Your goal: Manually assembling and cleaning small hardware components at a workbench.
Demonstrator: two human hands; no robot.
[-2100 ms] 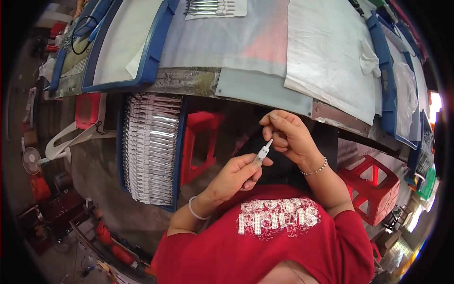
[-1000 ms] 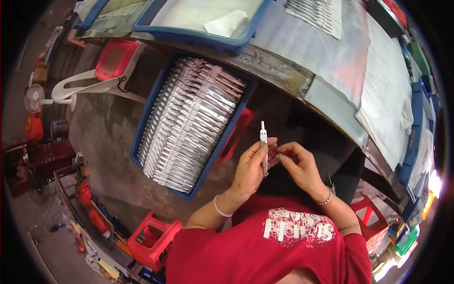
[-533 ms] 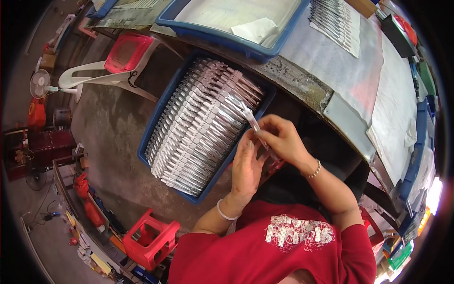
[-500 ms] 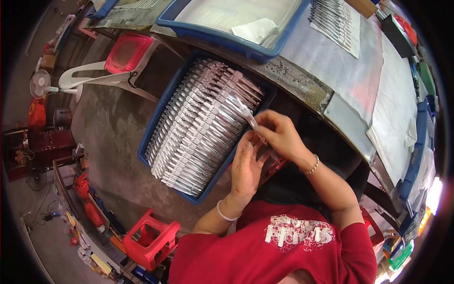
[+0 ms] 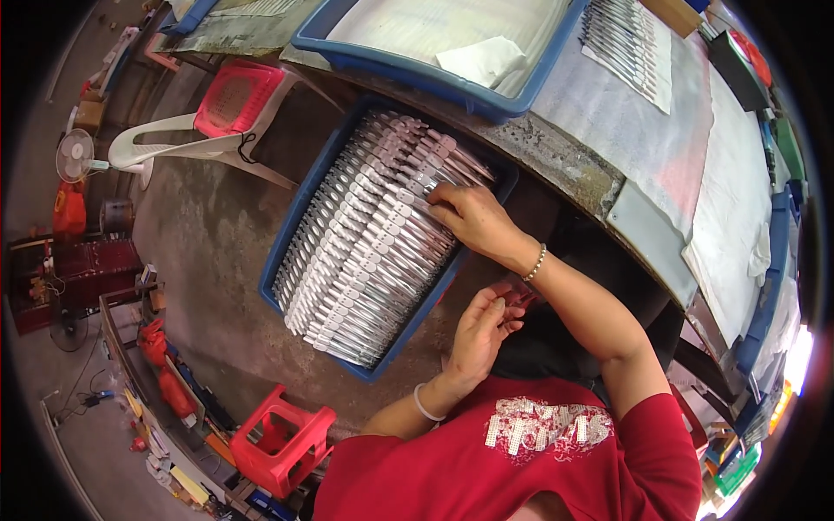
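I see right hand (image 5: 479, 222) pinched at silver compasses (image 5: 369, 247), can't tell grip; left hand (image 5: 479, 337) curled, hold unclear. Compasses packed in blue crate (image 5: 370, 373), beside worktop (image 5: 560, 159). My worry: tight packing could snag fingers, skewing rows.

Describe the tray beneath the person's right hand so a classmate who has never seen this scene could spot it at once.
Find the long workbench across the top, then look below its worn edge. A slanted blue tray sits there, the person's right hand over it. Unlike the white-lined tray on the workbench, it is packed with slim silvery pieces.
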